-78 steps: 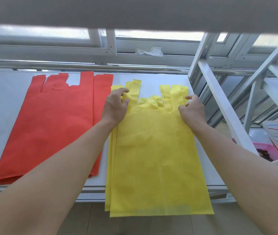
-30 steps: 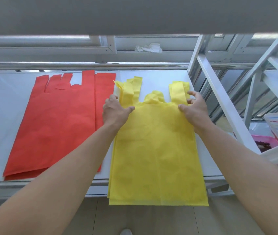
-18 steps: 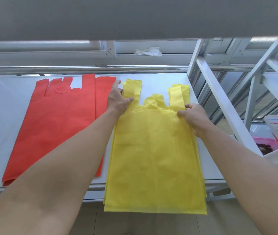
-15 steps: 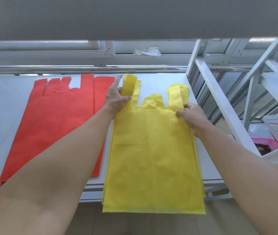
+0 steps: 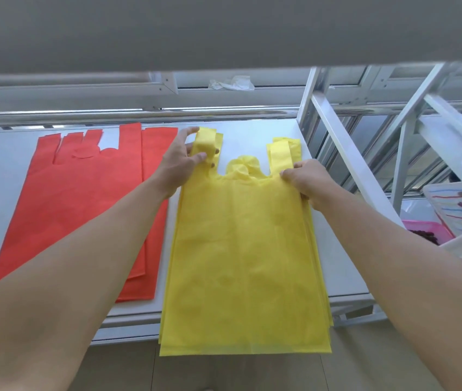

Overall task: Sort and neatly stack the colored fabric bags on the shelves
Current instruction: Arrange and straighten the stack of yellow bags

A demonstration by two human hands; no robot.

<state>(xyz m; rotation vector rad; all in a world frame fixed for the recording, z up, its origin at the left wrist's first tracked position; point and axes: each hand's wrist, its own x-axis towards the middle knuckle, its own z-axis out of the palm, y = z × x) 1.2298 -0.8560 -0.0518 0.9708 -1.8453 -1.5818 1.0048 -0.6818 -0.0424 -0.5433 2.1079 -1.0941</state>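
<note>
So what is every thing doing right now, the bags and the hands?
yellow bags: stacked flat, bottom ends hanging over the shelf's front edge.
red bags: lying flat on the shelf, left of the yellow ones, untouched.
left hand: fingers pinching the yellow stack's left handle.
right hand: gripping the stack by the right handle's base.
shelf: holding both piles.

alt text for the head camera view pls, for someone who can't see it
Two bare hands straighten a stack of yellow fabric bags on a white shelf: the left hand pinches the left handle, the right hand grips the base of the right handle. Red fabric bags lie flat to the left.
</note>
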